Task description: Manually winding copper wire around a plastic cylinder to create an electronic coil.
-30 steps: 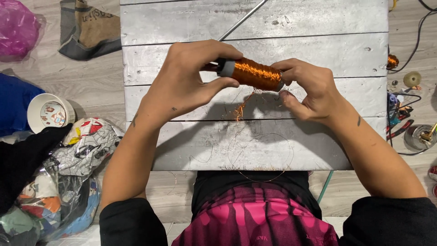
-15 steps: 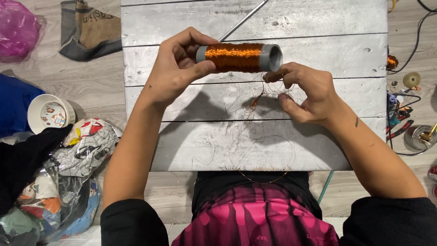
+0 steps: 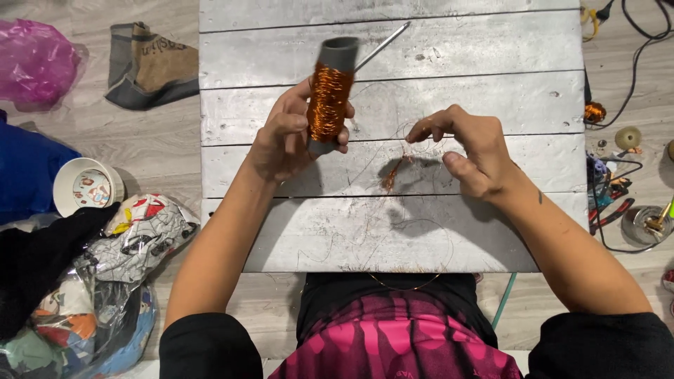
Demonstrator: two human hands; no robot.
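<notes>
**Copper wire coming off the spool**

My left hand [image 3: 284, 140] grips the grey spool [image 3: 330, 88] wound with orange copper wire; the fingers close around its lower part, and the spool stands almost upright, its top leaning a little toward 1 o'clock. It is held above the grey plank board [image 3: 491, 42], near the middle. My right hand [image 3: 470, 151] is at 3 o'clock from the spool, well apart from it. Thumb and forefinger are narrow, nearly pinched, and a very thin strand seems to run between them, but I cannot tell for sure if they really hold it. A small orange tangle of wire [image 3: 392, 175] lies on the board between both hands.

I judge the step in hand is drawing wire from the spool. The next move calls for a soft, even pull and a steady spool, because such a thin strand can kink or break.

A metal rod [image 3: 382, 45] lies at 12 o'clock, behind the spool
</notes>
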